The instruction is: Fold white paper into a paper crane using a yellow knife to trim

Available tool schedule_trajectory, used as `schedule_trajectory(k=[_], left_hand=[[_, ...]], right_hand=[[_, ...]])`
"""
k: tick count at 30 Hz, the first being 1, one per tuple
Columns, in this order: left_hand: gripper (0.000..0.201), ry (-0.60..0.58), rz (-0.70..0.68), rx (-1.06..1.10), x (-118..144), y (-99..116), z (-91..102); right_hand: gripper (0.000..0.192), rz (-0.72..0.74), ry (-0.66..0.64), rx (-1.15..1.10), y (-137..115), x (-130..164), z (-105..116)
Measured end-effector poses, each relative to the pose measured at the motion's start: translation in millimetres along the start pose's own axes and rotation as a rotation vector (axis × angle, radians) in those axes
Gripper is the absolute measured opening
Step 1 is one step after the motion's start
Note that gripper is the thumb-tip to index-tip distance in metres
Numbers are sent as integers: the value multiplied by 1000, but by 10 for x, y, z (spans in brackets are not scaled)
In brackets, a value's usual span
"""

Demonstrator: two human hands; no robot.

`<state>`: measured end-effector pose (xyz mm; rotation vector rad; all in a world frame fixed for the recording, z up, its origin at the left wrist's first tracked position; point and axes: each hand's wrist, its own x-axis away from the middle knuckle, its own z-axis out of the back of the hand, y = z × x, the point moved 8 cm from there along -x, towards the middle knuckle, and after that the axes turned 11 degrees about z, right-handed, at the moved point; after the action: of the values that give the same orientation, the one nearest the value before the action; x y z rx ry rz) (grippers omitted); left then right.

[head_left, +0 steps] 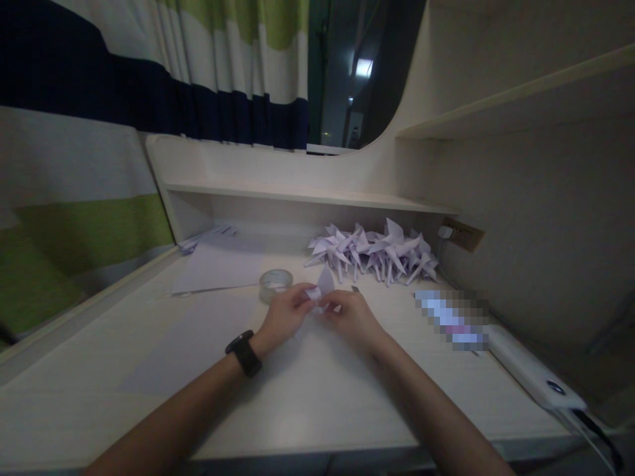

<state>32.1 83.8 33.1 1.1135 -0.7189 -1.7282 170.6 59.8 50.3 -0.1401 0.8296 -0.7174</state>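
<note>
Between my two hands, above the middle of the desk, is a small white paper pinwheel [326,281] with one pointed blade standing up. My left hand [282,318], with a black watch on its wrist, pinches the paper from the left. From the right, the fingers of my right hand [354,318] are closed on the same paper. Its lower part is hidden by my fingers. A roll of clear tape [264,295] lies just beyond my left hand. Behind my right hand, a small dark object [356,289] lies on the desk, too small to name.
Several finished-looking paper pinwheels [391,251] are heaped at the back right. White paper sheets [223,261] lie at the back left, another sheet [171,357] nearer. On the right are a pixelated object [451,320] and a long white power strip [533,370] with cables.
</note>
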Motion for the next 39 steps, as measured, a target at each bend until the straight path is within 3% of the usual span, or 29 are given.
schedule_trajectory(k=[7, 20, 28, 39], left_hand=[[33, 5, 21, 37, 2, 24, 17], [32, -31, 182, 393, -17, -107, -24], [21, -41, 79, 184, 11, 56, 12], [22, -75, 32, 75, 17, 115, -9]], right_hand=[[22, -20, 31, -71, -7, -15, 12], [22, 6, 73, -112, -53, -34, 67], [18, -58, 61, -136, -31, -23, 58], [14, -87, 64, -145, 14, -30, 61]])
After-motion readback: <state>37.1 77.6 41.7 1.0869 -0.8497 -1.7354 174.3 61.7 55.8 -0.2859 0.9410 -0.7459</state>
